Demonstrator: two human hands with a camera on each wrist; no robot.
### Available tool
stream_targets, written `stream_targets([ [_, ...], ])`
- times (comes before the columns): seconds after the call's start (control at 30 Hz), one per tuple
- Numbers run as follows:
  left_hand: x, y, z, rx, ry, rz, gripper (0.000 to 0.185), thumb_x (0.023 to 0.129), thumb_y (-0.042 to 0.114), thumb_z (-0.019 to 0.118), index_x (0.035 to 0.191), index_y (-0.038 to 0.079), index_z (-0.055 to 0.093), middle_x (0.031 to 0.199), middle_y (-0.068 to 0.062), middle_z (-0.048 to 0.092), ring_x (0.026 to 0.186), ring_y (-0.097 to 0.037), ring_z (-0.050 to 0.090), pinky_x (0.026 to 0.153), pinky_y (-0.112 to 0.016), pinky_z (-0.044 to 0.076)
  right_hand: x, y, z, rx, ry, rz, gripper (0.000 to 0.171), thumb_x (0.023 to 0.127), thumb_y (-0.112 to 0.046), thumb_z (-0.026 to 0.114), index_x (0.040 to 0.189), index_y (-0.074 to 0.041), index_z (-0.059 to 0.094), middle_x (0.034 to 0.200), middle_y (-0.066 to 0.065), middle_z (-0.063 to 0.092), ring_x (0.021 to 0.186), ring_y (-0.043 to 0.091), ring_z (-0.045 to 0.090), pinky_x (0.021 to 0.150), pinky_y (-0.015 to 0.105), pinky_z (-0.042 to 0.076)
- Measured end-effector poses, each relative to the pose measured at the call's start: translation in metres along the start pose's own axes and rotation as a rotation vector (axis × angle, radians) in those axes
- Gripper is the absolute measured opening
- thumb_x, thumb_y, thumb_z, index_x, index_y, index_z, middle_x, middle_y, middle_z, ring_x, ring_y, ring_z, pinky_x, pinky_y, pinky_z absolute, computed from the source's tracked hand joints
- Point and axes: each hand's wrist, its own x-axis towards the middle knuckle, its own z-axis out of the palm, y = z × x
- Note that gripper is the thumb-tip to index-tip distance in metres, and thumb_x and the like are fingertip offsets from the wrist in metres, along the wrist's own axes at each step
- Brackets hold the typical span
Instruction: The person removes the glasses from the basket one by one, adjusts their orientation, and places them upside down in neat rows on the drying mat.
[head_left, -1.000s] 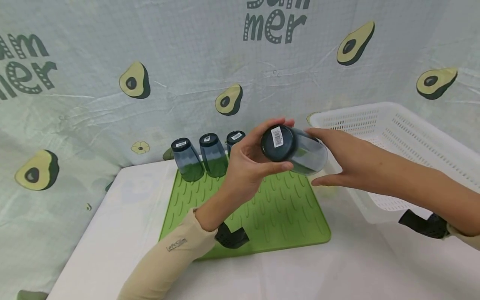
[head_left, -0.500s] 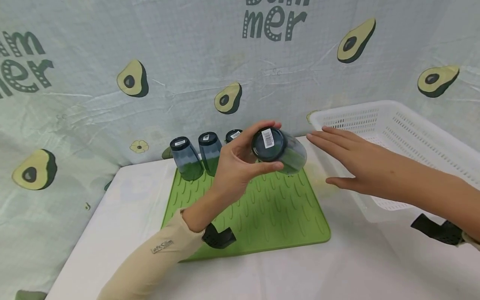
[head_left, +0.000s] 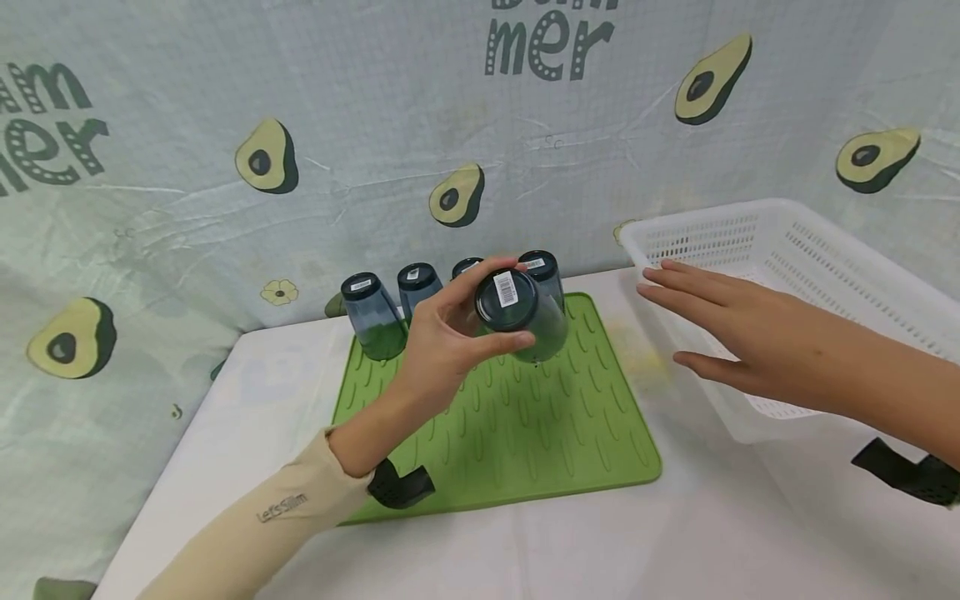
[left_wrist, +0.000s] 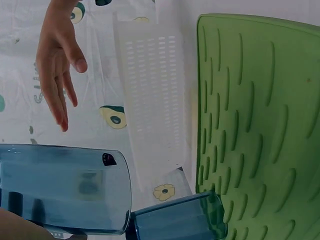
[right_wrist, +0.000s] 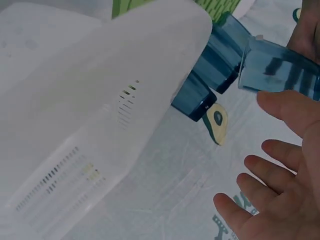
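My left hand [head_left: 442, 346] holds a blue-tinted drinking glass [head_left: 547, 329] above the mat, thumb and fingers round its base end. Its dark base with a barcode sticker faces the head camera, and its mouth points away and down to the right. Behind it, several matching glasses [head_left: 372, 317] stand upside down in a row along the back of the green ridged mat [head_left: 525, 442]; the held glass and left hand partly hide some of them. My right hand [head_left: 742, 329], fingers extended, hovers by the left rim of the white basket, apart from the glass.
The white perforated plastic basket [head_left: 712, 218] stands at the right of the white-covered table [head_left: 592, 550]. Behind the table hangs a pale curtain [head_left: 360, 108] printed with avocados and lettering.
The right hand has come off the glass and drawn back to the right. My left hand has carried the glass leftward, uncovering another standing glass behind it.
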Motion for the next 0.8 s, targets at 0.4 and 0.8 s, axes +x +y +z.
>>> stream_targets([
  [0.4,-0.013,0.003,-0.022,0.112,0.066,-0.107,0.070,0.080,-0.013,0.079,0.143,0.010,0.059,0.140,-0.010,0.062,0.127,-0.025,0.060,0.102,-0.034,0.053,-0.012,-0.004,0.003,0.031,-0.035,0.120,0.071,0.097,-0.038,0.070,0.158,-0.018,0.040,0.160,0.007,0.041,0.146,0.032,0.038,0.121,0.045,0.029],
  [0.8,-0.027,0.016,-0.042,0.203,0.126,-0.208,0.070,0.082,-0.006,0.081,0.144,0.017,0.059,0.139,-0.002,0.063,0.128,-0.021,0.060,0.097,-0.030,0.055,-0.018,-0.015,0.015,-0.163,-0.048,0.010,0.075,0.100,-0.051,0.059,0.158,-0.011,0.037,0.159,0.015,0.041,0.147,0.036,0.035,0.127,0.036,0.000],
])
